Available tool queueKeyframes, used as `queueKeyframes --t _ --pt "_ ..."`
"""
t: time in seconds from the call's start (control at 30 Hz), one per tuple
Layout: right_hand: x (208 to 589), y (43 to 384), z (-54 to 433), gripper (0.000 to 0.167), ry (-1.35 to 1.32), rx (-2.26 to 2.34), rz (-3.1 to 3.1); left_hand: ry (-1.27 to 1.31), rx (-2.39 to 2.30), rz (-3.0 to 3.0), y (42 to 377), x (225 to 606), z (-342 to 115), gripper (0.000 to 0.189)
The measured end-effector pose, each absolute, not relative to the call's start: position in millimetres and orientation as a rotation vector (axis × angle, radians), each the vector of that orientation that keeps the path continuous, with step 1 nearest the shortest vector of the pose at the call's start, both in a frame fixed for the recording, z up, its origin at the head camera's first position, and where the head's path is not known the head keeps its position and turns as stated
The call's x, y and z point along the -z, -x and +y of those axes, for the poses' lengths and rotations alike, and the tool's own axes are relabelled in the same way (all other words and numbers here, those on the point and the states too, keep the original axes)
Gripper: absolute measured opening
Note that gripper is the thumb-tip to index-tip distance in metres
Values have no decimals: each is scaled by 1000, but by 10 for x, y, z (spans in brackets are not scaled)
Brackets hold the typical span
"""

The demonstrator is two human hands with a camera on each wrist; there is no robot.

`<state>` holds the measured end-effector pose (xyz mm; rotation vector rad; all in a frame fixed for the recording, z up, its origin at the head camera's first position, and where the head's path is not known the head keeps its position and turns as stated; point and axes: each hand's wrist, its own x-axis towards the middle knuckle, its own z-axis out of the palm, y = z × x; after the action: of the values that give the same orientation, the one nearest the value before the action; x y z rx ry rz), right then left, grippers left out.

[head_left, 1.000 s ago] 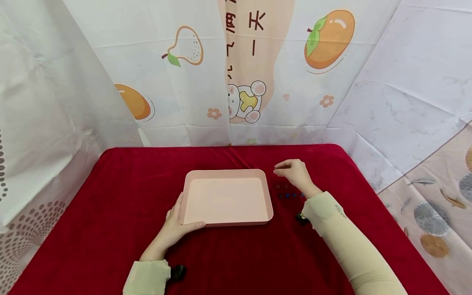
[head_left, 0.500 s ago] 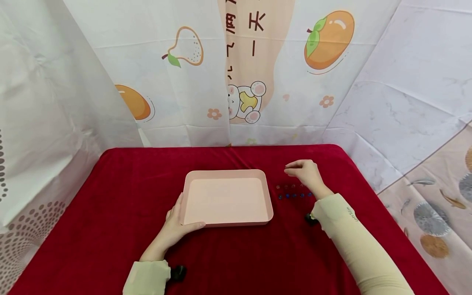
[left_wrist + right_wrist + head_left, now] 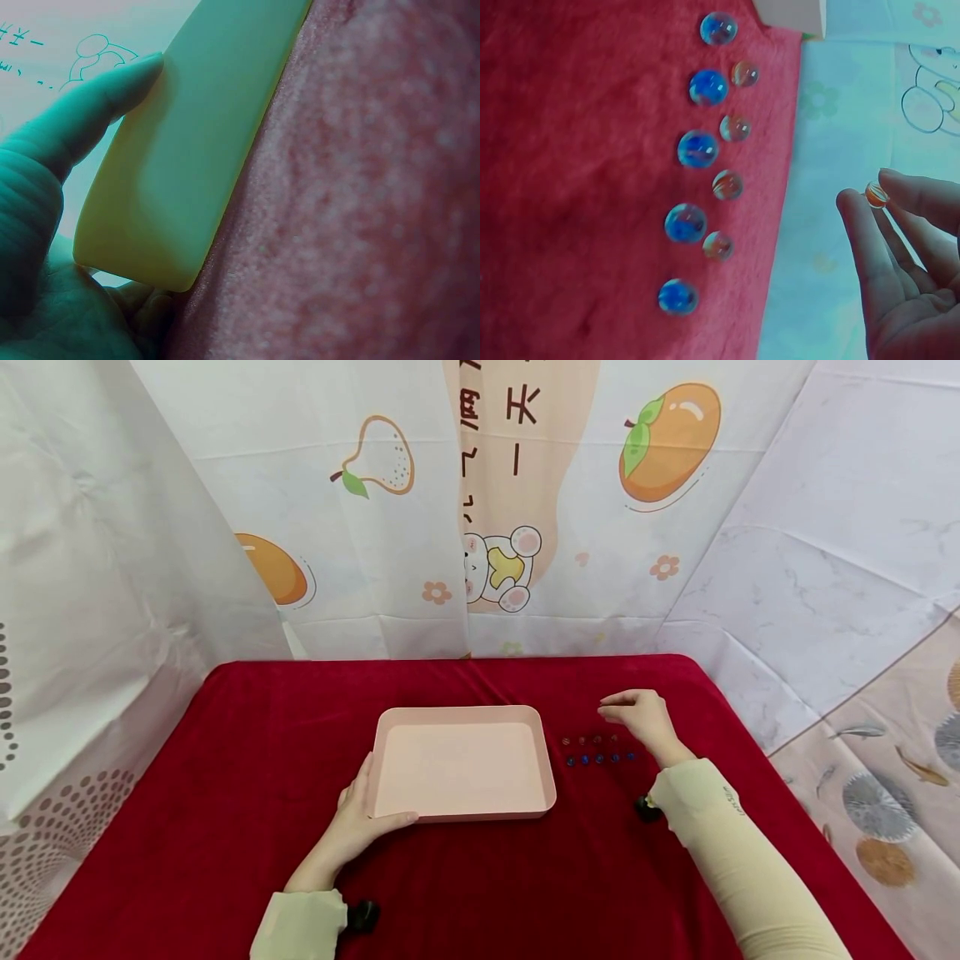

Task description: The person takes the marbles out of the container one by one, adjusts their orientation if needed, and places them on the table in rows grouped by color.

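My left hand point(image 3: 352, 814) grips the near left corner of a shallow pale pink tray point(image 3: 551, 789). Its thumb lies along the front wall, and the other fingers run up the left side. In the left wrist view the tray's wall point(image 3: 180, 150) stands between thumb and palm. Right of the tray, my right hand point(image 3: 641, 717) is raised above the cloth. Between thumb and fingertip it pinches a small clear marble with orange swirls point(image 3: 876, 196). Below it lie two rows of marbles: blue ones point(image 3: 697, 149) in the nearer row and smaller orange-streaked ones point(image 3: 727, 184) behind.
A dark red cloth point(image 3: 465, 893) covers the table. Printed curtains point(image 3: 360, 543) hang behind its far edge, with plain white and patterned sheets at the sides.
My right hand has moved rightward, away from the tray, holding its pinch. More of the marble rows has come into sight. The left hand and tray have stayed put.
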<state>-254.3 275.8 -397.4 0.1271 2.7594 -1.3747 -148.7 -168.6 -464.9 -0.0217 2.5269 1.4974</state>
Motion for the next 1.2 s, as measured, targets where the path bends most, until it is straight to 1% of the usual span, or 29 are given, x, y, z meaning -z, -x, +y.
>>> queueKeyframes --t 0.43,0.73,1.2 --pt "4036 2526 2944 36 -182 1355 2790 31 -1484 2531 1485 4645 -1682 127" --pt "4111 2523 3038 33 -222 1227 2862 39 -1493 2525 1476 4639 -1680 127" --pt "4295 2549 3115 22 -142 1023 2909 30 -1490 2537 1488 4654 -1682 126"
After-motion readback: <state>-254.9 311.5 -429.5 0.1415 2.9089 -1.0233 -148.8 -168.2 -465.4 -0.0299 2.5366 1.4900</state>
